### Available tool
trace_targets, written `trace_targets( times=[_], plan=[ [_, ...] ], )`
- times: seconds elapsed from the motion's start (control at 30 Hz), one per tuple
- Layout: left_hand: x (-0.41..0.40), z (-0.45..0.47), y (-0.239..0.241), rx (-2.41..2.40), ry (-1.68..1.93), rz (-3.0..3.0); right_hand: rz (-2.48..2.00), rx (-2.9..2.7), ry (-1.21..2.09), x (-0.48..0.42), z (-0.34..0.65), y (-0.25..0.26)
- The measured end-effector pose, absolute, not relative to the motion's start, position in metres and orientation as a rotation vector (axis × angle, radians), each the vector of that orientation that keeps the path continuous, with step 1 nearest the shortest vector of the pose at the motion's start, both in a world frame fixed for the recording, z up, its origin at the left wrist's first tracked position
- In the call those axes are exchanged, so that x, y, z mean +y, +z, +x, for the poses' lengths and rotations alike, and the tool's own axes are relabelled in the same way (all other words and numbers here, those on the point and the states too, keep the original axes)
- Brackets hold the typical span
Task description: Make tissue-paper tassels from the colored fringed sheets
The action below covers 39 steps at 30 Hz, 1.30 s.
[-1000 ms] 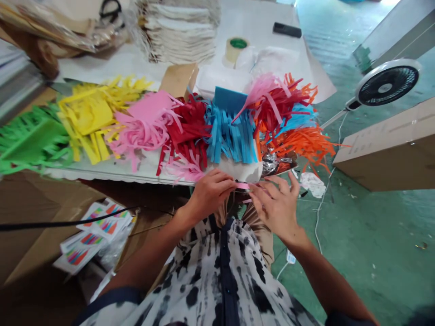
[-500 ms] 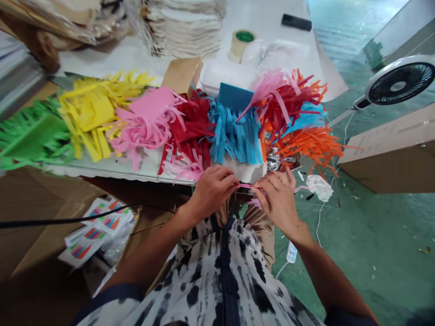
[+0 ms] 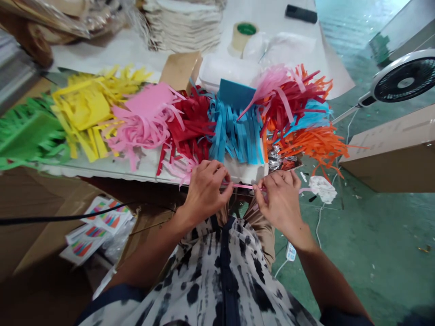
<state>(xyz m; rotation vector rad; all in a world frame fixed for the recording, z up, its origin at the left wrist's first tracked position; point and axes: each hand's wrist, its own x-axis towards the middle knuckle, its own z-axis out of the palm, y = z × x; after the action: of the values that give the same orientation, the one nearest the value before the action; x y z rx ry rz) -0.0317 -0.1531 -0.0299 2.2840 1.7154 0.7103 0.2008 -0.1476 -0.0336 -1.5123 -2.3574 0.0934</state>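
A thin pink paper strip stretches level between my two hands at the table's front edge. My left hand curls round its left part, with the thumb a little away from the bent fingertips. Thumb and fingers of my right hand pinch the strip's other side, and a pink tail shows beyond that hand. Beside my left hand lies a pink fringe; whether it joins the strip is hidden. Just behind are fringed blue paper and fringed red paper.
Along the table are green, yellow and pink fringed papers. Orange fringe overhangs at right. Farther back are a tape roll and a white stack. A fan and a carton stand right.
My left hand has moved left, away from my right hand, and its fingers have loosened. More of the pink strip shows between the hands. My right hand stays nearly in place.
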Motion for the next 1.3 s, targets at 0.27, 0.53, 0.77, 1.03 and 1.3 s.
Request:
trace_targets(
  times=[0.27,0.53,0.77,1.03,1.3],
  plan=[
    [-0.159,-0.048,-0.044,1.465,0.854,2.405,-1.269,-2.340,0.021,-0.159,0.216,-0.049],
    [-0.180,-0.047,-0.053,1.307,0.924,2.873,-1.155,-2.397,-0.112,-0.174,0.193,-0.047],
    [-0.189,-0.028,-0.043,1.323,1.181,2.710,-1.041,-2.331,-0.285,-0.173,0.190,-0.040],
    [-0.183,-0.004,0.008,1.041,0.978,1.009,-0.876,-2.135,-0.509,-0.161,0.206,0.008],
    [-0.173,0.004,0.011,0.803,0.842,0.682,-0.974,-1.955,0.182,-0.162,0.200,0.031]
  ],
)
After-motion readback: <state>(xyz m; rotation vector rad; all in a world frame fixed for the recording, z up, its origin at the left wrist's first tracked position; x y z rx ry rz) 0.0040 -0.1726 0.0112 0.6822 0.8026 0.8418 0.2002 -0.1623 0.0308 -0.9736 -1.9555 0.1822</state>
